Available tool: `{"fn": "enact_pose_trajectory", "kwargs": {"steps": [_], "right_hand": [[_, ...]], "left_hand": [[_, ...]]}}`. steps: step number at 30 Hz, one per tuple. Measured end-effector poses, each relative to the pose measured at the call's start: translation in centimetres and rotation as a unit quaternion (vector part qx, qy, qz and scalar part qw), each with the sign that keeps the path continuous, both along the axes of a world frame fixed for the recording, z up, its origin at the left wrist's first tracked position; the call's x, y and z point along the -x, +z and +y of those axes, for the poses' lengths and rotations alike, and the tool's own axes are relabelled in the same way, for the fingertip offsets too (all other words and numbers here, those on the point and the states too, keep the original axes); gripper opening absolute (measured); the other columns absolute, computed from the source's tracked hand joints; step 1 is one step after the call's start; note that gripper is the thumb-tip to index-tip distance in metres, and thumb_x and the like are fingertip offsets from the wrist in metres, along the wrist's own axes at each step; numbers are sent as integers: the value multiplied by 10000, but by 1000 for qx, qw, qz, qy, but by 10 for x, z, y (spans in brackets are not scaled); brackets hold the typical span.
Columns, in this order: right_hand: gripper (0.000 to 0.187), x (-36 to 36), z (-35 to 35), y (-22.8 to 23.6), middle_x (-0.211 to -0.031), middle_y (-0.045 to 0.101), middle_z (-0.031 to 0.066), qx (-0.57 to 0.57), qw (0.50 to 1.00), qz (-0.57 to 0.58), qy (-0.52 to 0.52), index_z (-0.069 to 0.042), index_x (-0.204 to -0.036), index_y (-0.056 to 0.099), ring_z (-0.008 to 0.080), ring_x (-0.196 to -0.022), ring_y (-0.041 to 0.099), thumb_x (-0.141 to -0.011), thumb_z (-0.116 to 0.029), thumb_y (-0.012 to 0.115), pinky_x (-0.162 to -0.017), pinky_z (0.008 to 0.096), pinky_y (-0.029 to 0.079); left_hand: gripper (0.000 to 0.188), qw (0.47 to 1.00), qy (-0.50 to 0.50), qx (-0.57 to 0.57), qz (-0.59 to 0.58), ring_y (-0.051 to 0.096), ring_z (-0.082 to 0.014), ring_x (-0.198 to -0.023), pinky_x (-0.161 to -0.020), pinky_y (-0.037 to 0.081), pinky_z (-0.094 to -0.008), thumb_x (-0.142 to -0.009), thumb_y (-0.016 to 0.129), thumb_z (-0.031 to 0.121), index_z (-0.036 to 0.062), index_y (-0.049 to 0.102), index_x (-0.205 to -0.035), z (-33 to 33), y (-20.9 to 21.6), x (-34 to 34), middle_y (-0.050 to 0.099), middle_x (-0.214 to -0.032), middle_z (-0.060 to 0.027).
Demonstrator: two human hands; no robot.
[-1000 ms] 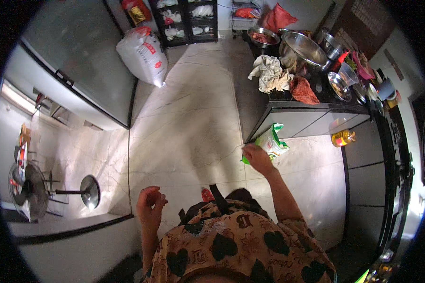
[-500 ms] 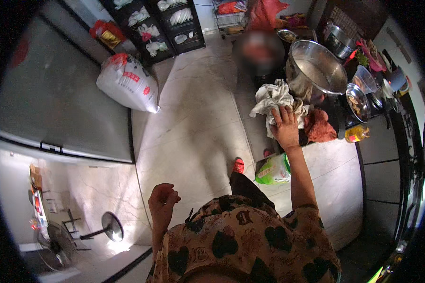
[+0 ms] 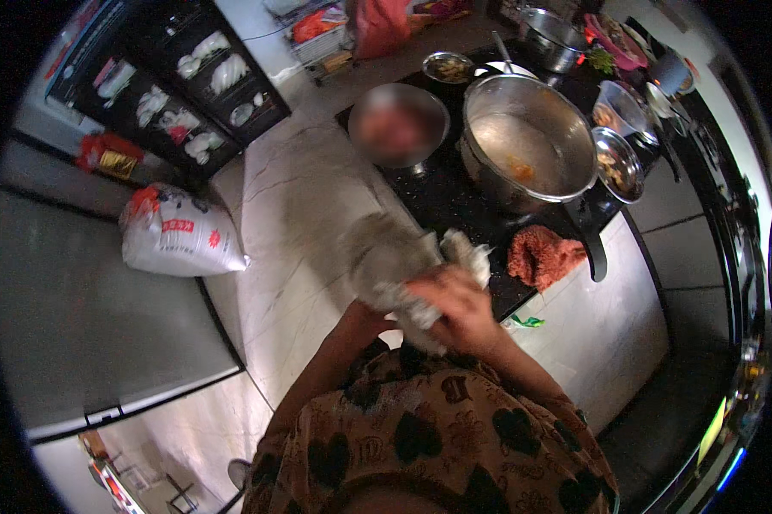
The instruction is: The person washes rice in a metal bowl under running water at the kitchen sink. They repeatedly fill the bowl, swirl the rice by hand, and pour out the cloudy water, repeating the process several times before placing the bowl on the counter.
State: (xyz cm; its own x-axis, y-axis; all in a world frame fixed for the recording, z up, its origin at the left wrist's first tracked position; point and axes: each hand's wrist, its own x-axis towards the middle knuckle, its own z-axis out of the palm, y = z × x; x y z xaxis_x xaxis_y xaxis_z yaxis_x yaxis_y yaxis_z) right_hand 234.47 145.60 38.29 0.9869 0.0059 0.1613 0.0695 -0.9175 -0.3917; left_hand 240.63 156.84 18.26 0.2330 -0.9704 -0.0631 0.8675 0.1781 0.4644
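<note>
Both my hands are in front of my body with a bunched whitish cloth (image 3: 399, 257), its left part smeared by motion. My right hand (image 3: 461, 304) is closed on the cloth's right side. On the left, my left hand (image 3: 374, 315) grips the cloth from below, most of its fingers covered by it. Beyond them, on the black stove top (image 3: 442, 201), stands a deep metal pot (image 3: 532, 141) with a long black handle (image 3: 587, 240). Orange-brown bits lie in its shallow liquid. A reddish-brown cloth (image 3: 544, 257) rests at the stove's near edge, right of my hands.
Right of the pot are a metal bowl of food pieces (image 3: 617, 167) and a clear plastic tub (image 3: 619, 110). A second pot (image 3: 553, 38) and a small dish (image 3: 448, 67) stand behind. A white sack (image 3: 180, 231) and a dark dish rack (image 3: 176, 77) are at left.
The whitish cloth has come off the stove side into both hands, near my body. My left hand has moved right to it. The view has shifted, showing more of the pot.
</note>
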Motion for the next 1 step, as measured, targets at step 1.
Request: {"fn": "enact_pose_trajectory", "kwargs": {"steps": [1], "right_hand": [[474,-10,8,-7,-1014,603,108,-97,994,45,16,-44,-1098,579,289,-952,562,-631,-29,660,-823,368,457]], "left_hand": [[614,1000,-10,11,-7,454,-273,-1170,-933,414,-412,-872,546,333,127,238,-1362,-7,-2,-7,410,-1296,-136]]}}
